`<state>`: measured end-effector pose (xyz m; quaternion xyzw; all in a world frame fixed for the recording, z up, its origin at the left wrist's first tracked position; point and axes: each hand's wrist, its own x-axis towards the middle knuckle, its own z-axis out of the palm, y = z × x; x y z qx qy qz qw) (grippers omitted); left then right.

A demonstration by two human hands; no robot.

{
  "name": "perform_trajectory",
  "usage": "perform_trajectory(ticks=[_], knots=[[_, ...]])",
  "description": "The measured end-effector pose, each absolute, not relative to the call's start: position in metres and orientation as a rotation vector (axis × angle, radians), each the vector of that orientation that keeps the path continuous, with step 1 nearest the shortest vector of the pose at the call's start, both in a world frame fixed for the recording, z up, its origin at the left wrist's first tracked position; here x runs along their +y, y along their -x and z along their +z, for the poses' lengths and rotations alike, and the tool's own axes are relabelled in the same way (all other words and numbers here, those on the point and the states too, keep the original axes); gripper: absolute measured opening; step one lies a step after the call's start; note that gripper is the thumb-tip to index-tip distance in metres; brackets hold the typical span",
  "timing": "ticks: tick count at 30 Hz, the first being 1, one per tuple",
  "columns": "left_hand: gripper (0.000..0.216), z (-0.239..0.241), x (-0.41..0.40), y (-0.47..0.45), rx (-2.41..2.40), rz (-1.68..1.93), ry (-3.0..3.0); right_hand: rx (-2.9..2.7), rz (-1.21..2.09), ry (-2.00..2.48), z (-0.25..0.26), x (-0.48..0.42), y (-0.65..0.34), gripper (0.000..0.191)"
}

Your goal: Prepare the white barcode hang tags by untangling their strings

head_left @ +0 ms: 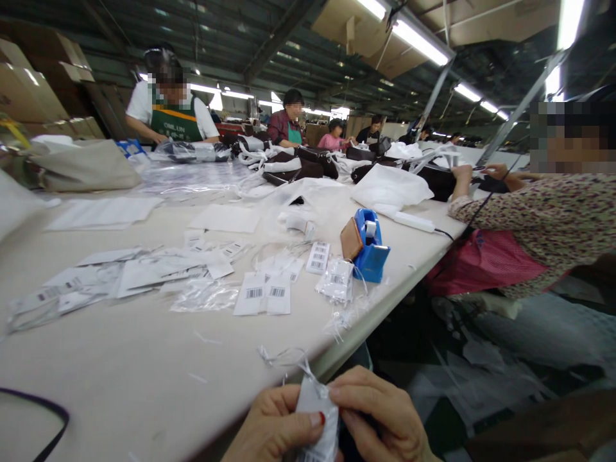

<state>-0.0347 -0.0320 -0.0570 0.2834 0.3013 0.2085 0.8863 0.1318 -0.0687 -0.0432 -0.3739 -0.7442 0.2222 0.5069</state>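
My left hand grips a white barcode hang tag in what looks like a clear plastic sleeve, its thumb pressed flat on the front. White string loops from the top of the tag over the table edge. At the tag's right edge, my right hand pinches with thumb and fingers; its fingertips touch the sleeve. Beyond my hands lie loose barcode cards, a strip of barcode stickers and a small stack of bagged tags.
A blue tape dispenser stands near the table's right edge. Piled tags spread across the left. Dark bags and white wrapping lie farther back. A co-worker in a patterned sleeve sits right; others work across the table.
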Motion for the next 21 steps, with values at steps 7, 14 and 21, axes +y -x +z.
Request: perform_trajectory(ticks=[7,14,21], knots=[[0.021,-0.053,-0.030,0.038,0.552,0.366,-0.509,-2.018,0.282,0.856,-0.051,-0.071,-0.142,0.051],[0.032,-0.057,-0.025,0.041,0.675,0.389,-0.607,-2.157,0.079,0.878,-0.056,-0.074,-0.142,0.043],[0.033,-0.067,-0.026,0.035,0.717,0.450,-0.621,-2.215,-0.064,0.869,-0.060,-0.073,-0.143,0.037]])
